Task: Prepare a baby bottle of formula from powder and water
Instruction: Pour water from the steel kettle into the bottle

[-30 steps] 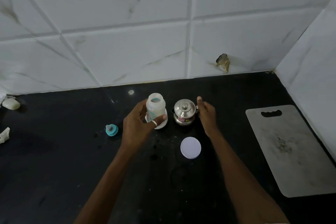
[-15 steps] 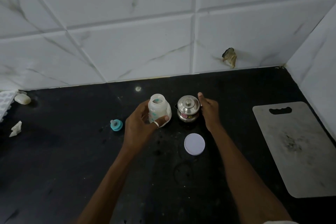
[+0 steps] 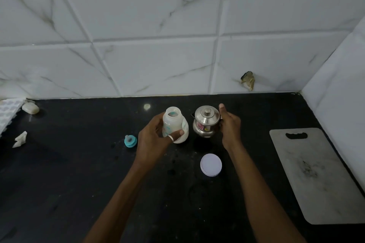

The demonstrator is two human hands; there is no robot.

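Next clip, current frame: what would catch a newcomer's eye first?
The open, translucent white baby bottle gripped by the left hand at the centre of the black counter, with the small shiny steel lidded pot right beside it, held at its right side by the right hand. Next, the round white lid lying flat in front of the pot, and the teal bottle ring with nipple left of the left hand.

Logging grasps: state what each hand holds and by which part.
Left hand grips the open baby bottle round its body. Right hand is against the steel pot, at its right side; its grip is hidden.
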